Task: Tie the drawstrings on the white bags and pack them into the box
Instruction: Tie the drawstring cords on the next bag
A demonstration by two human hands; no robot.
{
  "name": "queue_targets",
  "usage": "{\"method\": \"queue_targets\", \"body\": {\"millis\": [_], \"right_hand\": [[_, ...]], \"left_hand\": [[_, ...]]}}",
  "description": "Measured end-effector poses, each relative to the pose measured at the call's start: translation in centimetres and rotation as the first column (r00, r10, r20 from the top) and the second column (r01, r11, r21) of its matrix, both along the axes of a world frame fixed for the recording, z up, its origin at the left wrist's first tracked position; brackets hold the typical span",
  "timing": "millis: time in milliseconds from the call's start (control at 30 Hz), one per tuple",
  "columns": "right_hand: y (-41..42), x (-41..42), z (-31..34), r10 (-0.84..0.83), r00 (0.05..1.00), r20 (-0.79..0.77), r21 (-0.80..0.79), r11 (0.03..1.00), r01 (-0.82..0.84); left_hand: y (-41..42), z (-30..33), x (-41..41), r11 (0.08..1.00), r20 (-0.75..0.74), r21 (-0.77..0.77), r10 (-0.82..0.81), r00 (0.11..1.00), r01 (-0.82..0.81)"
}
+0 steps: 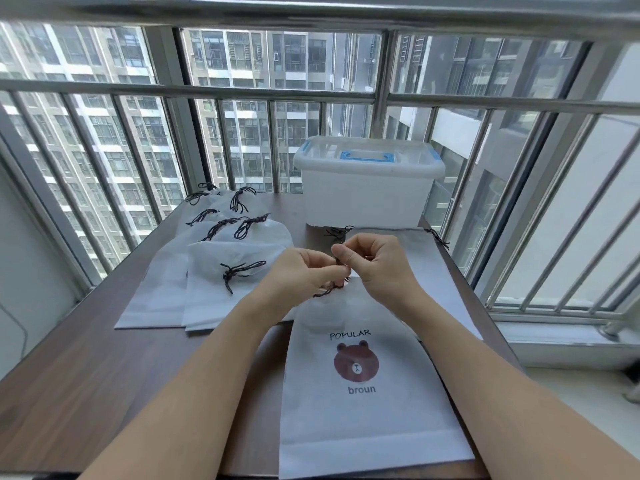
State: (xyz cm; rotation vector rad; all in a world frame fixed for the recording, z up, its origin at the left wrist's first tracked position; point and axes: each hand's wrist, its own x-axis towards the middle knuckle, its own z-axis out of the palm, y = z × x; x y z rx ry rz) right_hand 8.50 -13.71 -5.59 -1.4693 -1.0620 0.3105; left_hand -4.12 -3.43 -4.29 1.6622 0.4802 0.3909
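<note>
While both hands meet over the neck of the bear bag (pixel 360 375), I see the left hand (pixel 304 271) and the right hand (pixel 374 261) each pinching the black drawstring (pixel 329 291), close together, fingertips almost touching. The bag lies flat on the brown table (pixel 104 375) (its print reads "POPULAR" and "broun"). To the left sits a pile of tied bags (pixel 207 271), overlapping one another. Another flat bag (pixel 415 258) lies under my right hand. The plastic box (pixel 367 188) stands at the far edge, lid on, blue handle on top.
</note>
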Motion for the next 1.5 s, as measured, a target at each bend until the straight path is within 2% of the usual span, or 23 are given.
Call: {"method": "queue_targets", "body": {"millis": [100,200,367,733,933,1067,1200,1333,1433,1500], "right_hand": [[-0.1,-0.2,0.3,0.039,0.997,0.067,-0.021,0.999,-0.037],[-0.3,0.1,0.4,0.010,0.994,0.110,-0.045,0.999,-0.005],[-0.5,0.2,0.6,0.005,0.998,0.061,-0.081,0.997,0.000],[-1.3,0.6,1.3,0.107,0.991,-0.085,-0.097,0.989,-0.115],[-1.3,0.6,1.3,0.068,0.989,-0.129,-0.138,0.987,-0.086],[-1.2,0.8,1.1,0.012,0.983,-0.183,-0.165,0.985,-0.042],[-1.1,0.8,1.1,0.012,0.977,-0.215,-0.152,0.987,-0.045],[-1.0,0.5,0.9,0.036,0.985,-0.166,-0.148,0.987,-0.061],[-1.2,0.3,1.0,0.055,0.993,-0.109,-0.161,0.984,-0.072],[-1.3,0.7,1.1,0.089,0.987,-0.131,-0.157,0.982,-0.110]], "left_hand": [[-0.3,0.0,0.2,0.996,-0.036,0.040,0.078,0.996,-0.077],[-0.5,0.1,0.5,0.991,-0.039,-0.030,0.129,0.991,-0.131],[-0.3,0.2,0.5,0.969,-0.012,-0.162,0.189,0.982,-0.189],[0.2,0.3,0.4,0.934,0.082,-0.334,0.159,0.984,-0.123],[0.5,0.1,0.4,0.941,0.067,-0.319,0.144,0.987,-0.115],[0.9,-0.3,0.5,0.925,0.058,-0.372,0.110,0.992,-0.080],[0.7,-0.5,0.5,0.950,0.095,-0.307,0.087,0.992,-0.054],[0.0,-0.8,0.2,0.992,0.122,-0.121,0.062,0.991,-0.047],[-0.2,-1.1,0.5,0.986,0.151,-0.131,0.117,0.981,-0.098],[0.1,-1.2,0.7,0.976,0.159,-0.179,0.154,0.975,-0.125]]}}
